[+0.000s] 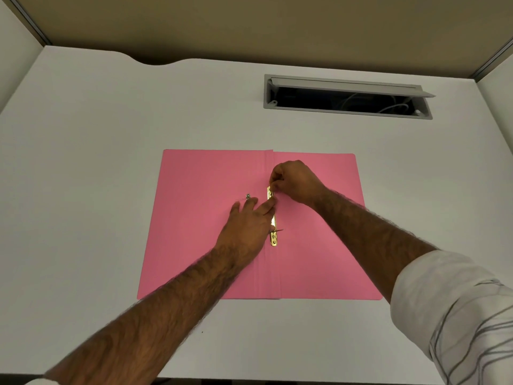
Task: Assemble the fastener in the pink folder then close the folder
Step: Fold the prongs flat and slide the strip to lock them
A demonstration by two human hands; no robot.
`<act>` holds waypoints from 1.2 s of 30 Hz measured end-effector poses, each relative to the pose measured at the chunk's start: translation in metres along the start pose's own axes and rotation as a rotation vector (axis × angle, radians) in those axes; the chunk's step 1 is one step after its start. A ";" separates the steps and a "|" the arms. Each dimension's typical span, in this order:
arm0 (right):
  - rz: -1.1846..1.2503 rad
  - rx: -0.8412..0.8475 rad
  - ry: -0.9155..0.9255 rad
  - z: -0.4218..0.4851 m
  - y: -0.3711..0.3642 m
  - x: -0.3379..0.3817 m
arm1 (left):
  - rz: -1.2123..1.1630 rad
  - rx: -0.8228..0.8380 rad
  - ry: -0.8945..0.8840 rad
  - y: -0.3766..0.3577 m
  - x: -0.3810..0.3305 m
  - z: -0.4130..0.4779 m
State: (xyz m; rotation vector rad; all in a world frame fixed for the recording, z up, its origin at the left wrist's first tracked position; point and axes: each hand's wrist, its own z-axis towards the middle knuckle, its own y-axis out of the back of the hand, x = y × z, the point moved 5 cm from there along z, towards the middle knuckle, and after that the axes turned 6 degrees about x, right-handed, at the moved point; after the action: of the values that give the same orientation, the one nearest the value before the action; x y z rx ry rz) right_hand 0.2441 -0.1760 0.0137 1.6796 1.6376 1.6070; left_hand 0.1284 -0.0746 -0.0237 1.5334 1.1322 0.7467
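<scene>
Brass is glinting along the fold of the pink folder [211, 232], which is lying open and flat on the white worktop [111, 134]; the fastener bar [273, 218] is sitting just right of that fold, near the folder's middle.

From the head view, the likeliest slip looks like this: the bar is thin and is lying loose on smooth card, so a sideways push could be sliding it off its prong. A small silver piece [248, 196], left of the fold, could also be getting knocked away.

The left hand [247, 226] is lying flat, fingers spread and released, one fingertip pressing the bar. The right hand [294, 180] is arching over the bar's far end, fingers [273, 190] pinching something tiny there.
</scene>
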 end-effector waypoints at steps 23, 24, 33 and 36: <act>-0.228 0.104 0.140 0.003 0.000 0.013 | -0.006 -0.055 -0.008 0.006 0.002 -0.003; -0.185 0.103 0.123 0.002 0.000 0.009 | -0.007 -0.059 -0.010 0.006 0.001 -0.003; -0.057 0.148 0.054 -0.001 0.006 0.002 | 0.025 -0.023 0.000 0.006 0.000 -0.004; -0.058 0.133 0.030 0.000 0.003 0.003 | 0.035 -0.007 -0.008 0.006 0.000 -0.002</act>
State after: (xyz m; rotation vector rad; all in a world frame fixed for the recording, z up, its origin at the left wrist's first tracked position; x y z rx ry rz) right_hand 0.2453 -0.1746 0.0177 1.6613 1.8272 1.5343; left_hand 0.1283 -0.0742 -0.0174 1.5530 1.0986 0.7671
